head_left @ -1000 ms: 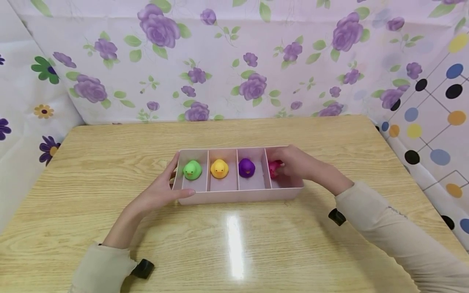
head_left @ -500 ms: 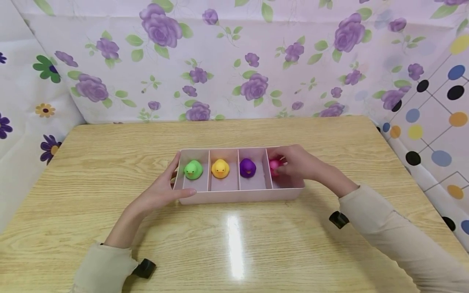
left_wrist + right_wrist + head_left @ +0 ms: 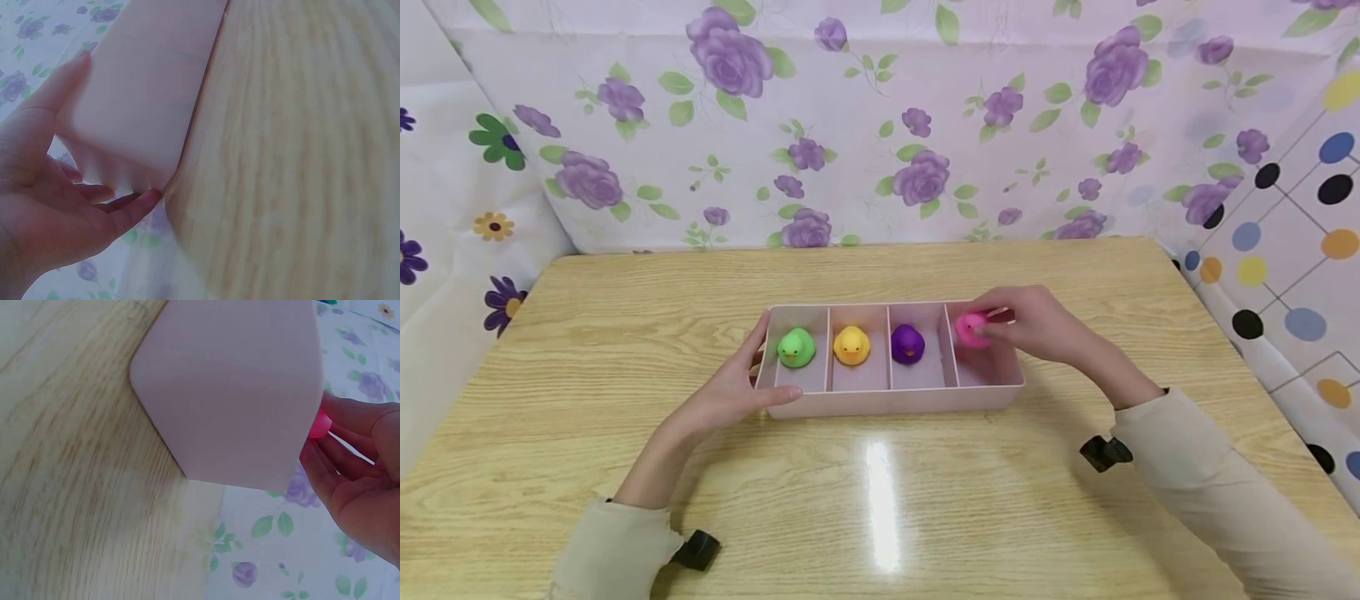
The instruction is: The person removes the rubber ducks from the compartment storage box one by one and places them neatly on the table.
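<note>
A pale pink divided box (image 3: 880, 403) lies on the wooden table, its compartments side by side. From the left they hold a green rubber duck (image 3: 796, 347), a yellow rubber duck (image 3: 852, 346) and a purple rubber duck (image 3: 907, 344). At the right end, my right hand (image 3: 1037, 325) pinches a pink rubber duck (image 3: 972, 330) between thumb and fingers, up near the rim of the last compartment. In the right wrist view the box wall hides part of this duck (image 3: 320, 425). My left hand (image 3: 730, 387) grips the box's left end, thumb along the front wall, fingers around the end wall.
The wooden table (image 3: 790, 500) reaches back to a flower-patterned cloth (image 3: 850, 150). A dotted cloth (image 3: 1292, 275) hangs at the right, another flowered one (image 3: 467, 200) at the left. Black wrist devices sit below both sleeves.
My right hand has raised the pink duck from low in the right compartment to near its rim, moving slightly right and back. The left hand and the box stay in place.
</note>
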`<state>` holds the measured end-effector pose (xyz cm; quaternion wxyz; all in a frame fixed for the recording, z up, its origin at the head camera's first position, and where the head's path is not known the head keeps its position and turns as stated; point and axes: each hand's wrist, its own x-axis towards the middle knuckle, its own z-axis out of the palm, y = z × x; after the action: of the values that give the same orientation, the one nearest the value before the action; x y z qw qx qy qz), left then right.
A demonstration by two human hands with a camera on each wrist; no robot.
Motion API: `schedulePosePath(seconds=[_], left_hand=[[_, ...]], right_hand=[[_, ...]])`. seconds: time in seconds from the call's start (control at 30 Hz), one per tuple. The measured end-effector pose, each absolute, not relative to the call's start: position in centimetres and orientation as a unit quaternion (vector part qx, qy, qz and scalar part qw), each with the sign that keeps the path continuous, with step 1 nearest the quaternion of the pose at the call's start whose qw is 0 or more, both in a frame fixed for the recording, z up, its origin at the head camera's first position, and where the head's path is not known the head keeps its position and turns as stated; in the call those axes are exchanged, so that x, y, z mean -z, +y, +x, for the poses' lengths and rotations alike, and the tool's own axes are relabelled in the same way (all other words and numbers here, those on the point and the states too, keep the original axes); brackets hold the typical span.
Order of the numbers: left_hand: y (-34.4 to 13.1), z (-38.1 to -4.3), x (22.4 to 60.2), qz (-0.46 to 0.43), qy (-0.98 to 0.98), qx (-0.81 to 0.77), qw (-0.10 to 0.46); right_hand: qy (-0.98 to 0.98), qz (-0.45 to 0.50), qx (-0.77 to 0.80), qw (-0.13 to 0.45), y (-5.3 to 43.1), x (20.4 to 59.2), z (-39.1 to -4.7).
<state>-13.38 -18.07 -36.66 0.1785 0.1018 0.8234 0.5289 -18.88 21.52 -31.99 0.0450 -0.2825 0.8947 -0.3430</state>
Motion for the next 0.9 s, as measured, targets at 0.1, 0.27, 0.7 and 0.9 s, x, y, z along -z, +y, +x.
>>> schedulePosePath(seconds=[0.1,0.27,0.7,0.9], left_hand=[[-18.1,-13.3,36.7,0.099,0.822,-0.531,0.180],[-18.2,-13.2,36.7,0.099,0.825,-0.527,0.179],[-18.2,-13.4,36.9,0.100,0.823,-0.529,0.182],[-18.2,-13.5,37.0,0.097,0.826,-0.524,0.183]], right_hand=[[0.889,-0.271,0.367,0.043,21.7,31.9,-18.9],[0.883,-0.263,0.386,0.039,21.8,31.9,-18.9],[0.882,-0.217,0.413,0.068,22.7,31.0,-19.3],[0.888,-0.204,0.409,0.060,23.5,30.3,-19.4]])
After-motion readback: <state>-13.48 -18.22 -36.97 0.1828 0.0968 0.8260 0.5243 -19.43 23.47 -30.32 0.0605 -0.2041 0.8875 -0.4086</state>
